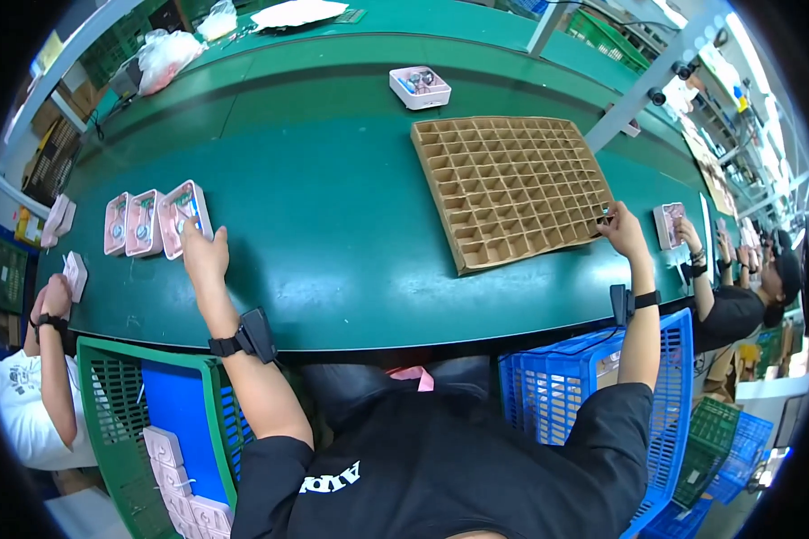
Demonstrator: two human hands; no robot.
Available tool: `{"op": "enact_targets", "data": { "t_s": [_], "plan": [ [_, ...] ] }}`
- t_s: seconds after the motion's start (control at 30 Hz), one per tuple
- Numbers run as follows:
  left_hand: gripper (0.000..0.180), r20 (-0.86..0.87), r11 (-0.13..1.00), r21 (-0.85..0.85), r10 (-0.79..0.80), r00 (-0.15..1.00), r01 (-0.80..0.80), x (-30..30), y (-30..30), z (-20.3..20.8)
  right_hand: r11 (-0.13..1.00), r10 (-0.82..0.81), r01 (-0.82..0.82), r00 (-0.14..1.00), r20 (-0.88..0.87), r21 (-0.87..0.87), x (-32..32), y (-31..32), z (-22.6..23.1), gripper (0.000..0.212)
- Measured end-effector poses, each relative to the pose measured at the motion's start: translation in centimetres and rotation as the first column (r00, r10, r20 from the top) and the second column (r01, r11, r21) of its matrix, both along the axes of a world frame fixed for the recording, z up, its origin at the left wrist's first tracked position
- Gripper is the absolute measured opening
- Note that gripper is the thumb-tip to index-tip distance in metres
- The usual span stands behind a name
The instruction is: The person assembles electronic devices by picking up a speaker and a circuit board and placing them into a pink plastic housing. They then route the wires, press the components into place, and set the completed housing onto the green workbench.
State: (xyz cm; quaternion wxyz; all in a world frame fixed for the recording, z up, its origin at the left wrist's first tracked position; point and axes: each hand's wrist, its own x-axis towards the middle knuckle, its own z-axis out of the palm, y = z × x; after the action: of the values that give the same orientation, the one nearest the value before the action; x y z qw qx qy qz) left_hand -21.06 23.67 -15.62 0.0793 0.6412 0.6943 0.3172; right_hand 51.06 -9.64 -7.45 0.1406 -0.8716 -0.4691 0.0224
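My left hand [205, 254] closes on the edge of a pink open plastic housing [176, 202] with wires and small parts inside, at the left of the table. Two similar pink housings, a middle one [144, 235] and an outer one [115, 235], stand side by side just left of it. At the near right corner of a brown cardboard divider tray [440, 207], my right hand [628, 235] pinches a small dark part [605, 216]. The tray's visible cells look mostly bare. My fingers partly hide the small part.
Another filled pink housing [421, 99] sits behind the tray on the green table [324, 225]. A green crate [211, 404] with pink covers and a blue crate [548, 395] flank my lap. Co-workers' hands handle pink housings at both sides. A metal post [643, 106] rises behind the tray.
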Motion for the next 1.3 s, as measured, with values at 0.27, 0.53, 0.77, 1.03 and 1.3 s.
{"op": "enact_targets", "data": {
  "t_s": [0.27,0.53,0.77,1.03,1.3],
  "plan": [
    [0.048,0.021,0.961,-0.152,-0.229,0.973,0.229,4.3,-7.6,3.4,0.997,-0.022,0.031,0.992,0.122,-0.072,2.8,-1.9,-1.7,0.023],
    [0.044,0.114,0.816,-0.016,-0.573,0.811,0.578,9.9,-16.7,4.8,0.963,0.224,-0.207,0.971,0.086,-0.175,3.1,-1.3,-1.2,0.031],
    [0.040,0.058,0.744,0.100,-0.667,0.743,0.661,13.4,-18.0,4.5,0.923,0.364,-0.339,0.923,-0.125,0.180,11.6,-3.3,-4.2,0.022],
    [0.042,-0.059,0.705,-0.129,-0.708,0.704,0.697,13.0,-18.5,4.0,0.922,0.293,-0.142,0.865,-0.408,0.360,11.7,2.0,1.5,0.011],
    [0.051,0.119,0.655,0.204,-0.755,0.645,0.728,14.3,-20.0,5.9,0.915,0.395,0.006,0.188,-0.899,0.403,-21.0,8.0,6.9,0.026]
  ]
}}
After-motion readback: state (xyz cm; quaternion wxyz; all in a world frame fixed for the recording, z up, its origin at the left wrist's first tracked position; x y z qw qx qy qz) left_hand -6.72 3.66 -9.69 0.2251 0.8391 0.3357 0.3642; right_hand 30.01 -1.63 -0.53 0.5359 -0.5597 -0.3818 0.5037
